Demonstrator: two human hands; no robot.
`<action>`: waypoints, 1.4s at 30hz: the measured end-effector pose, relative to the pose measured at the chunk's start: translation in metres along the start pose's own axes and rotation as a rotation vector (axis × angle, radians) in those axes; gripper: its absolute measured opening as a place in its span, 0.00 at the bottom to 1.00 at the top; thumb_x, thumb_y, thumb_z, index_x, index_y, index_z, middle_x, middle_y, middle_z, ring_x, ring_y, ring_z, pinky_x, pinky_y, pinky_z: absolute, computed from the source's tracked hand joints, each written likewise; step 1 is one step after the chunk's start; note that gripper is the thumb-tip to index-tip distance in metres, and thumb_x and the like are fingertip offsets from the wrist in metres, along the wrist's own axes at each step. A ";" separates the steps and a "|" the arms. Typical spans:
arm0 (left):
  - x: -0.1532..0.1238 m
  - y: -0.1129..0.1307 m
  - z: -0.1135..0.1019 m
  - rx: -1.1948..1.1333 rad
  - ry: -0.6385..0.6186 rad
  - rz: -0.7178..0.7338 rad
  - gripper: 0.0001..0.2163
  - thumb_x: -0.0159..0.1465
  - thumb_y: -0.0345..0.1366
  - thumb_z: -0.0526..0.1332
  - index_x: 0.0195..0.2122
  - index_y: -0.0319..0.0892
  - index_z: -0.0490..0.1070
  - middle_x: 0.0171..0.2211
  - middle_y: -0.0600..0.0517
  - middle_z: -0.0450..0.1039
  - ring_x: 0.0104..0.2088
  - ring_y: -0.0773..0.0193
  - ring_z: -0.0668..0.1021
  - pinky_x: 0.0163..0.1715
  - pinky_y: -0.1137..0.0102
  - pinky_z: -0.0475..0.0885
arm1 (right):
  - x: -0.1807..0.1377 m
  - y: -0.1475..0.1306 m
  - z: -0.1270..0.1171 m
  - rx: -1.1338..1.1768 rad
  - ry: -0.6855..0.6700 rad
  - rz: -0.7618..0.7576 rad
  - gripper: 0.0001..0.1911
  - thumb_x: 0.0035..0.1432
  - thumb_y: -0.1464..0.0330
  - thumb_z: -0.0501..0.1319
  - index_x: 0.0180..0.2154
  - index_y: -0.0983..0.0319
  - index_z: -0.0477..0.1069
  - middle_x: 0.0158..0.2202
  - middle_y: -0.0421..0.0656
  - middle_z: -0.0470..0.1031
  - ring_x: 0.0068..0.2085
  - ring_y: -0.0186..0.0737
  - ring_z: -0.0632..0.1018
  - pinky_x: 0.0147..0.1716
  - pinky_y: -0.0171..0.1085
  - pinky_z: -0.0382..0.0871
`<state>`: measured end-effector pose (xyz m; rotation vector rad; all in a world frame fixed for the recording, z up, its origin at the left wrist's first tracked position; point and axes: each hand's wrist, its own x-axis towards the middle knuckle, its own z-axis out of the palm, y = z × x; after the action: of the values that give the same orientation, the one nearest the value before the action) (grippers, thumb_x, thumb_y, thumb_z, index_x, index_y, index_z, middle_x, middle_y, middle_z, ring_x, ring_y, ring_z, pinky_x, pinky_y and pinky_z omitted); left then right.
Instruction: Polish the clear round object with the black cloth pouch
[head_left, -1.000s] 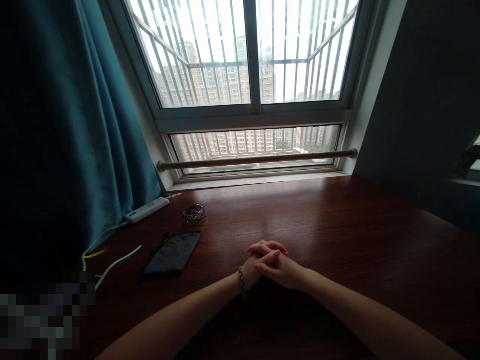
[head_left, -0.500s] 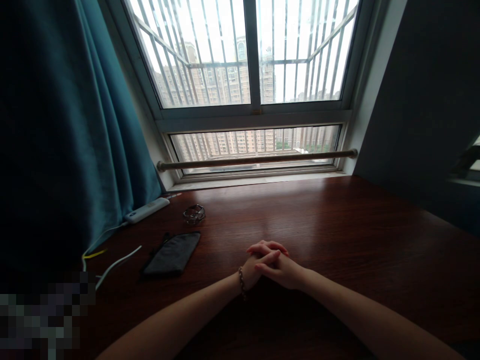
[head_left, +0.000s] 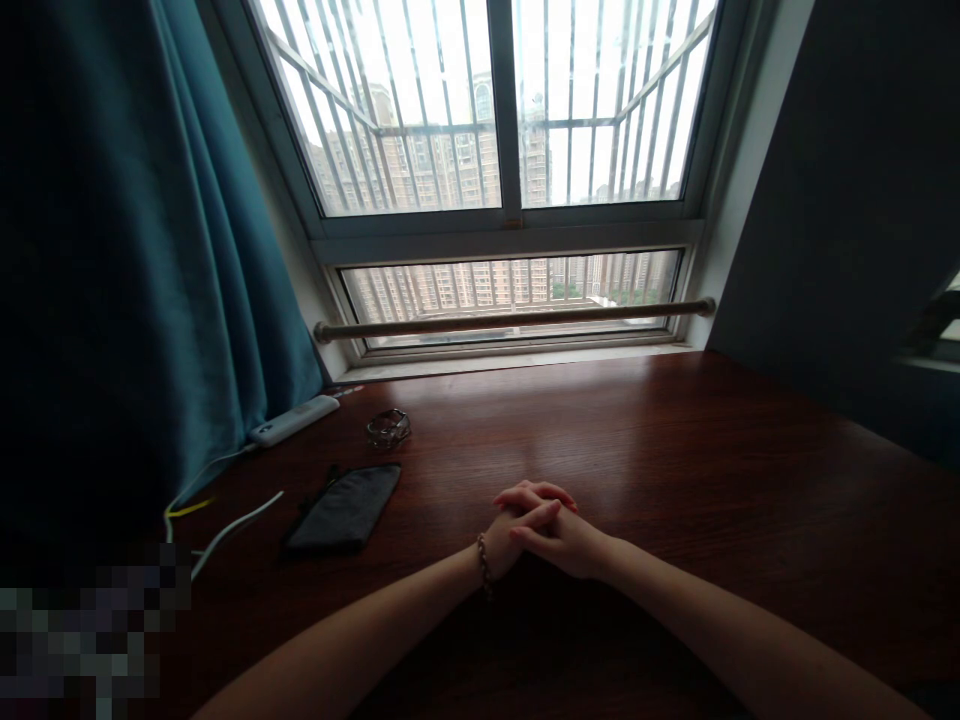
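Note:
My left hand [head_left: 504, 532] and my right hand [head_left: 574, 545] are clasped together above the dark red-brown wooden table [head_left: 615, 430], their fingers interlaced and closed. No object shows between them; the palms are hidden. A chain bracelet [head_left: 484, 565] circles my left wrist. To the left of my hands lies a flat dark grey cloth pouch [head_left: 346, 510]. Beyond the pouch sits a small ring-shaped tangle of dark, shiny metal [head_left: 388, 428], whose kind I cannot make out. Neither hand touches the pouch or the metal piece.
A white power strip [head_left: 296, 420] lies at the table's far left, beside a blue curtain [head_left: 225, 300]. A white cable [head_left: 236, 525] and a yellow strip [head_left: 193, 507] are near the left edge. At the back, a rail [head_left: 517, 320] crosses in front of the barred window.

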<state>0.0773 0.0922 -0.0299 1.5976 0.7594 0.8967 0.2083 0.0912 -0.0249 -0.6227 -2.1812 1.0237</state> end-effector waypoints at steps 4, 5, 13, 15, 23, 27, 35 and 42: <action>0.001 -0.004 -0.001 -0.001 0.000 0.009 0.14 0.60 0.43 0.55 0.38 0.38 0.71 0.39 0.47 0.66 0.43 0.57 0.71 0.46 0.65 0.67 | 0.000 0.001 0.000 -0.002 0.003 -0.001 0.21 0.61 0.62 0.54 0.54 0.61 0.60 0.48 0.46 0.64 0.52 0.39 0.66 0.52 0.39 0.61; 0.001 -0.004 -0.001 -0.007 0.001 0.009 0.14 0.60 0.43 0.55 0.38 0.38 0.71 0.39 0.47 0.66 0.43 0.57 0.71 0.46 0.64 0.67 | 0.000 0.001 0.000 0.000 0.001 0.002 0.21 0.61 0.62 0.54 0.54 0.61 0.60 0.48 0.46 0.64 0.52 0.39 0.66 0.52 0.39 0.61; 0.001 -0.002 0.000 -0.028 0.001 0.006 0.13 0.60 0.43 0.56 0.37 0.39 0.71 0.38 0.47 0.67 0.43 0.56 0.71 0.45 0.65 0.67 | 0.000 0.000 0.000 0.000 0.000 -0.003 0.21 0.61 0.61 0.54 0.54 0.61 0.60 0.48 0.46 0.64 0.52 0.38 0.66 0.52 0.38 0.61; 0.000 -0.001 0.000 -0.008 0.003 0.015 0.13 0.60 0.43 0.56 0.38 0.39 0.72 0.39 0.48 0.66 0.43 0.56 0.71 0.45 0.65 0.67 | 0.000 0.000 0.000 0.000 0.001 -0.004 0.21 0.61 0.61 0.54 0.54 0.62 0.60 0.48 0.46 0.64 0.52 0.38 0.66 0.52 0.38 0.61; 0.001 -0.002 -0.001 0.042 -0.006 0.014 0.14 0.60 0.44 0.55 0.38 0.39 0.71 0.39 0.47 0.67 0.43 0.56 0.71 0.45 0.65 0.67 | 0.001 0.000 0.000 -0.004 0.002 -0.003 0.21 0.61 0.61 0.54 0.54 0.61 0.61 0.48 0.46 0.64 0.52 0.39 0.66 0.52 0.39 0.61; 0.001 -0.005 -0.002 0.027 0.004 0.024 0.14 0.61 0.43 0.55 0.38 0.39 0.71 0.38 0.47 0.67 0.43 0.56 0.71 0.46 0.65 0.67 | 0.001 0.000 0.000 -0.001 0.003 -0.006 0.21 0.61 0.61 0.54 0.54 0.61 0.60 0.48 0.46 0.64 0.52 0.39 0.66 0.52 0.38 0.61; -0.001 -0.003 -0.002 0.022 0.001 0.027 0.13 0.61 0.42 0.55 0.38 0.40 0.72 0.39 0.48 0.67 0.43 0.58 0.72 0.45 0.66 0.67 | 0.000 0.003 0.001 0.009 0.004 -0.004 0.21 0.61 0.61 0.54 0.54 0.61 0.60 0.48 0.47 0.64 0.52 0.39 0.66 0.52 0.39 0.61; 0.000 -0.007 -0.001 -0.075 -0.003 0.033 0.13 0.61 0.41 0.55 0.43 0.38 0.69 0.40 0.46 0.67 0.43 0.58 0.71 0.47 0.63 0.66 | 0.000 0.004 0.001 -0.008 0.021 -0.021 0.22 0.60 0.62 0.55 0.54 0.61 0.60 0.48 0.47 0.65 0.51 0.40 0.67 0.52 0.39 0.61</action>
<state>0.0767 0.0943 -0.0369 1.5494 0.6911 0.9355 0.2082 0.0931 -0.0288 -0.6103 -2.1703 0.9936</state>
